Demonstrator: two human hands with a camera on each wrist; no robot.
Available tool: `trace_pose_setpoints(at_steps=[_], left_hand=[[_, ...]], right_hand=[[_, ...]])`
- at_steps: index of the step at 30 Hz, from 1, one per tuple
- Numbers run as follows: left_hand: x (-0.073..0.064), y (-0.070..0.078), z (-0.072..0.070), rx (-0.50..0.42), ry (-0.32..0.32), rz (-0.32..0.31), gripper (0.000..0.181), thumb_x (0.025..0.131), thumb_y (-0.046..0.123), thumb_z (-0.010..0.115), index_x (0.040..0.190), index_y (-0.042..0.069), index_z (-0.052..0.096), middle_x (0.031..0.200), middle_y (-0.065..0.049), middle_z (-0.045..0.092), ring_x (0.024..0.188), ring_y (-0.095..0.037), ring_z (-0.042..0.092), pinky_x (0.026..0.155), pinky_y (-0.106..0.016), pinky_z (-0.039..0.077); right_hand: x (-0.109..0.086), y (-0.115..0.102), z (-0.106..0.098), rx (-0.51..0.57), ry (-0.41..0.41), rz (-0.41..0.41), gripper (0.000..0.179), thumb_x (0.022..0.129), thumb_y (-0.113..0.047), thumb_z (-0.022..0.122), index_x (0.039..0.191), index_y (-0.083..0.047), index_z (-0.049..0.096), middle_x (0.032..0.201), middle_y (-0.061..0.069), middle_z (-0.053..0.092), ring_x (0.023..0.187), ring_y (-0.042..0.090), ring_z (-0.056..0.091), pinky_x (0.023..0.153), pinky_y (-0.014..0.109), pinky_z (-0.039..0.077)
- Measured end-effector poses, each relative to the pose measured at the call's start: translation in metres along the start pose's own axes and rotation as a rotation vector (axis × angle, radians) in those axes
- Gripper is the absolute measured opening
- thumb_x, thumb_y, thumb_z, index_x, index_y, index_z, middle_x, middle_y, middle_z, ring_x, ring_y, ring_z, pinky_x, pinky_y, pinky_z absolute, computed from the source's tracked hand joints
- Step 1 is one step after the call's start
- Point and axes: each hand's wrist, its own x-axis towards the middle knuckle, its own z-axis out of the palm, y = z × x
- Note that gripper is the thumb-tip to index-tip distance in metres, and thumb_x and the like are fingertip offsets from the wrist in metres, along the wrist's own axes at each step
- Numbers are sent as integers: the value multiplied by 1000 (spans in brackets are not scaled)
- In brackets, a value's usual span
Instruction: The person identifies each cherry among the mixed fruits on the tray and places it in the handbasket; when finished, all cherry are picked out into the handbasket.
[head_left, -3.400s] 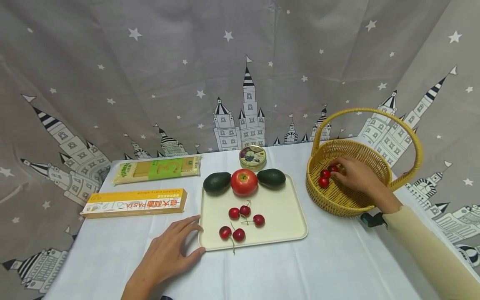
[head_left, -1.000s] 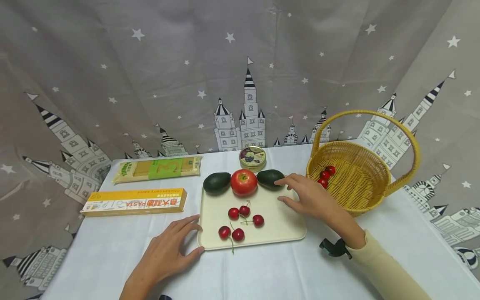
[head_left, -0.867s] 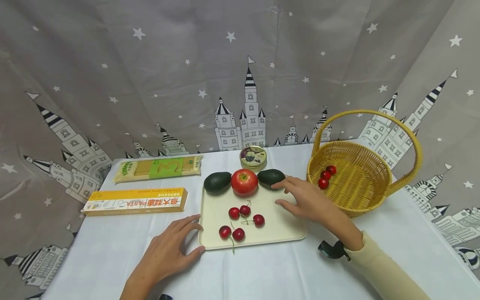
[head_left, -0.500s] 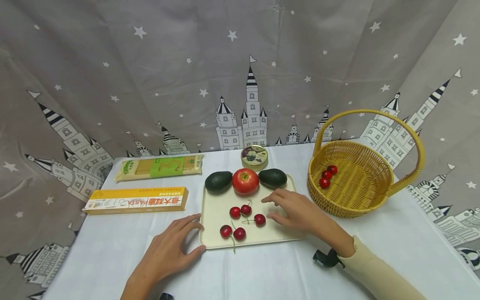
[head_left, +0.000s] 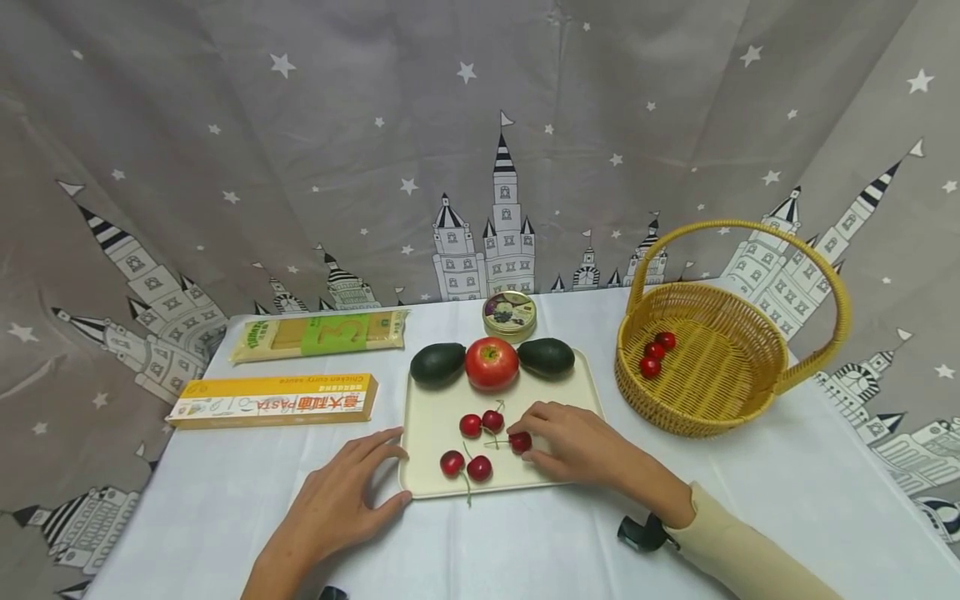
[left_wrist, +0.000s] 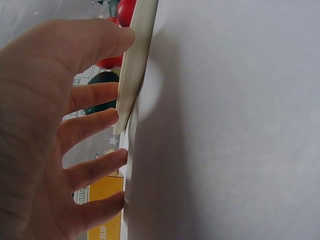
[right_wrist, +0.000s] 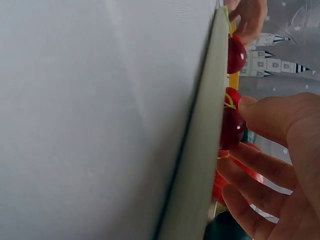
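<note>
Your right hand point(head_left: 572, 443) pinches the rightmost cherry point(head_left: 520, 442) on the tray point(head_left: 427, 417); right wrist view shows thumb point(right_wrist: 265, 115) and index finger point(right_wrist: 267, 164) on opposite sides. Your left hand point(head_left: 337, 497) lies loosely spread at the tray's edge. Only head view catches the basket point(head_left: 705, 362).

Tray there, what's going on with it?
A person's right hand has its thumb and fingers around the rightmost cherry on the tray, while the left hand touches the tray's left edge. Four other cherries lie on the tray; three more sit in the basket.
</note>
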Motion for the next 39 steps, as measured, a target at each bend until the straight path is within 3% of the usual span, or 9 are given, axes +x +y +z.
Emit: trace_pose_setpoints(at_steps=[17, 39], left_hand=[[0, 1, -2, -1, -12, -16, 45, 84, 48, 89, 122, 31, 71, 154, 7, 60, 136, -24, 61, 87, -49, 61], [0, 1, -1, 3, -8, -10, 45, 84, 49, 89, 121, 31, 71, 154, 6, 60, 135, -24, 61, 88, -49, 61]], right_hand=[[0, -3, 9, 11, -44, 10, 28, 98, -29, 81, 124, -22, 75, 116, -7, 68, 102, 8, 65, 87, 32, 60], [-10, 4, -5, -25, 37, 26, 26, 95, -25, 83, 120, -20, 76, 112, -6, 69, 97, 9, 66, 83, 32, 59]])
